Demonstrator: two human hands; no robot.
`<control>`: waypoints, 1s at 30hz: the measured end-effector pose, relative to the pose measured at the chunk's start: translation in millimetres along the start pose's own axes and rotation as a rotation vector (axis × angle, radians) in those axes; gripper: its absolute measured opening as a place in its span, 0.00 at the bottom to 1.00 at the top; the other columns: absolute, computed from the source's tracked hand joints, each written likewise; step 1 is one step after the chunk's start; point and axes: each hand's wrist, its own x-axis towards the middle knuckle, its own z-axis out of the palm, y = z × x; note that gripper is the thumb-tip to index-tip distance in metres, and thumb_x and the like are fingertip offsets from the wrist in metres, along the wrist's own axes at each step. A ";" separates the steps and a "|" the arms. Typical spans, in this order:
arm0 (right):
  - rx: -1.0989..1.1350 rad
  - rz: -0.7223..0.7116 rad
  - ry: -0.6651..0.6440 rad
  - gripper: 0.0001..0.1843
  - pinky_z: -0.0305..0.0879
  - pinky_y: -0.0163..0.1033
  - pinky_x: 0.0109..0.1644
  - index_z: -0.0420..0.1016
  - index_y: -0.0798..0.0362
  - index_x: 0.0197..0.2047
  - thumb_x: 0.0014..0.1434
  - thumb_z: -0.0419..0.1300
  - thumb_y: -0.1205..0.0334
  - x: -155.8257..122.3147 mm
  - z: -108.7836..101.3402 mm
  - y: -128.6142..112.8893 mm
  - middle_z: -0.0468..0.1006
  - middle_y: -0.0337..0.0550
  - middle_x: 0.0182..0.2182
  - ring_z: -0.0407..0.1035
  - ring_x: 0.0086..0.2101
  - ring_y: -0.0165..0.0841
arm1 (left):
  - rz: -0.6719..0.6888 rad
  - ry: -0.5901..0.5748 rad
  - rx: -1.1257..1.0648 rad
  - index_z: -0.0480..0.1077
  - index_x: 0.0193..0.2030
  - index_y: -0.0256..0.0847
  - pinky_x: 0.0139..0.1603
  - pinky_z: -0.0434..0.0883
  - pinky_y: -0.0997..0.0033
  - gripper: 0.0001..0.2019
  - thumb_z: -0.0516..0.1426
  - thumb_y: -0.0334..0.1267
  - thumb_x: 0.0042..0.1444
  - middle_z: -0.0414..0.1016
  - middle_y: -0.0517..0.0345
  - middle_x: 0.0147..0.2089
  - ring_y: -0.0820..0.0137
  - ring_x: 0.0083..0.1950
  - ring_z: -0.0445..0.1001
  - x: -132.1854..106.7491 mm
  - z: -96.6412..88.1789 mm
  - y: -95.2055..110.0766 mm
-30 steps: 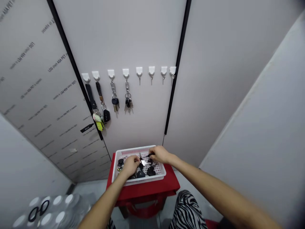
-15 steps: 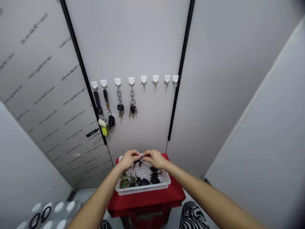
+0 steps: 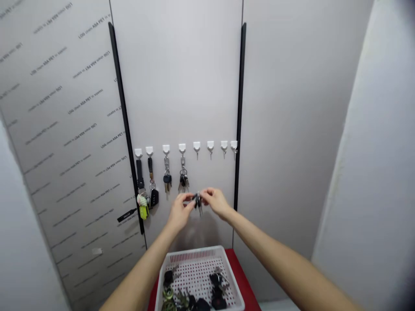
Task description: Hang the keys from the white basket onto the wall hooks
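A small bunch of keys (image 3: pixel 197 201) hangs in the air between the person's two hands, just below the row of white plastic hooks and a little to the right of its middle. The keys dangle with their blades pointing down, so the bunch's long axis runs roughly upright, with a slight tilt that the blur makes hard to judge. The nearest empty hook (image 3: pixel 196 147) sits almost directly above it, with a clear stretch of pale wall panel (image 3: pixel 207 95) between them.

The left hand (image 3: pixel 179 211) comes in from the near left and the right hand (image 3: pixel 216 203) from the near right, both forearms angled up and inward. Each hand's grip is closed at the top of the bunch, fingertips pressed together on it, and neither hand looks clearly nearer. Two loaded key rings (image 3: pixel 183 179) hang on the next hook to the left. Below, a white perforated plastic basket (image 3: pixel 191 255) of keys sits on a red table (image 3: pixel 241 270).
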 end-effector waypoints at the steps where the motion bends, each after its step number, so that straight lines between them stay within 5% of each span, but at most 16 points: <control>1: 0.002 -0.032 0.045 0.06 0.54 0.29 0.21 0.62 0.57 0.18 0.40 0.51 0.63 13.0 -2.6 -12.5 0.62 0.33 0.13 0.56 0.16 0.22 | 0.074 0.019 0.049 0.64 0.35 0.37 0.37 0.61 0.73 0.12 0.51 0.31 0.40 0.65 0.54 0.36 0.71 0.38 0.63 8.9 -0.7 10.1; 6: -0.148 -0.151 0.236 0.08 0.56 0.29 0.23 0.65 0.58 0.19 0.41 0.50 0.63 68.7 -8.1 -55.8 0.66 0.37 0.15 0.60 0.19 0.23 | 0.281 0.111 0.334 0.60 0.43 0.36 0.48 0.55 0.69 0.19 0.49 0.26 0.40 0.63 0.51 0.44 0.69 0.45 0.60 49.1 -1.0 49.6; 14: -0.576 -0.115 0.488 0.10 0.58 0.32 0.29 0.70 0.57 0.21 0.42 0.48 0.65 98.5 -2.9 -78.8 0.72 0.44 0.21 0.65 0.25 0.29 | 0.247 0.080 0.672 0.60 0.42 0.36 0.45 0.58 0.67 0.16 0.47 0.27 0.43 0.64 0.49 0.43 0.67 0.46 0.60 87.9 0.7 64.4; 18: -0.682 -0.113 0.444 0.11 0.58 0.33 0.35 0.71 0.58 0.26 0.44 0.48 0.66 93.7 -5.2 -73.6 0.73 0.47 0.26 0.65 0.30 0.31 | 0.267 0.074 0.690 0.59 0.43 0.33 0.46 0.58 0.67 0.18 0.46 0.26 0.42 0.63 0.48 0.44 0.67 0.46 0.60 79.6 1.3 54.5; 22: -0.633 -0.210 0.438 0.15 0.57 0.31 0.38 0.67 0.59 0.37 0.45 0.47 0.66 68.4 -13.9 -44.6 0.71 0.45 0.33 0.65 0.33 0.28 | 0.274 0.056 0.605 0.59 0.43 0.34 0.47 0.57 0.68 0.18 0.47 0.26 0.41 0.63 0.51 0.43 0.69 0.45 0.60 41.8 -0.8 27.3; 24: -0.654 -0.205 0.306 0.15 0.58 0.30 0.37 0.66 0.59 0.38 0.45 0.47 0.67 44.9 -17.4 -17.5 0.71 0.44 0.34 0.65 0.31 0.26 | 0.207 -0.011 0.554 0.60 0.42 0.35 0.45 0.59 0.69 0.17 0.47 0.27 0.41 0.64 0.52 0.42 0.70 0.44 0.62 13.3 0.2 5.6; 30: -0.969 -0.028 -0.504 0.13 0.57 0.32 0.33 0.70 0.57 0.31 0.43 0.48 0.70 -52.2 -15.7 77.3 0.73 0.45 0.29 0.65 0.29 0.29 | -0.101 -0.308 0.518 0.62 0.40 0.36 0.43 0.60 0.71 0.15 0.47 0.28 0.42 0.66 0.53 0.39 0.72 0.41 0.63 -81.9 23.2 -63.1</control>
